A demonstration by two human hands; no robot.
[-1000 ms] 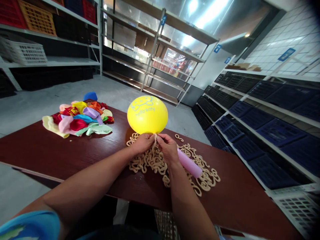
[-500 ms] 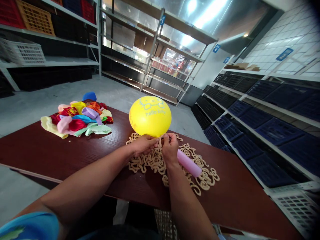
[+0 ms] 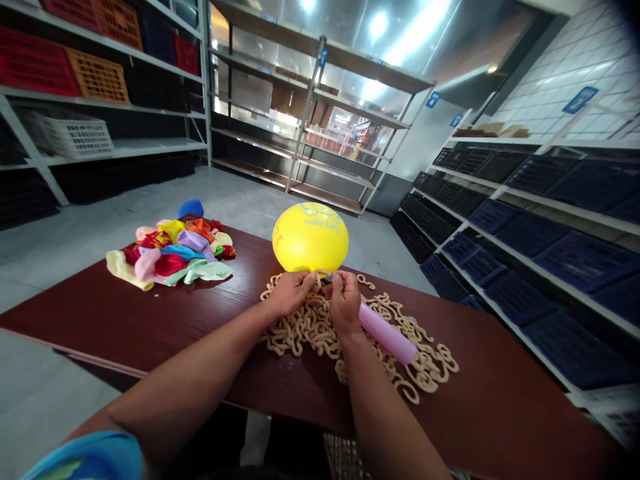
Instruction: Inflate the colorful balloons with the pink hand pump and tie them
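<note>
A blown-up yellow balloon printed with "hello kitty" rests at the table's far edge, its neck end toward me. My left hand is closed at that neck, thumb and fingers pinched together. Close beside it, my right hand pinches at the stretched yellow neck. A short beige strand shows by the left fingertips; which fingers hold it is partly hidden. Beneath both hands lies a spread pile of curly beige strands. Against the right wrist, a smooth pink cylinder lies on the pile.
Several limp, uninflated balloons in mixed colours lie heaped on the left of the dark red-brown table. A blue rounded thing sits behind them. Shelves with dark blue crates line the right; a white basket stands on left shelving.
The view has shifted, so everything sits slightly lower and further right. The balloon has turned a little between my hands. A yellow part of its neck now shows stretched between the fingertips.
</note>
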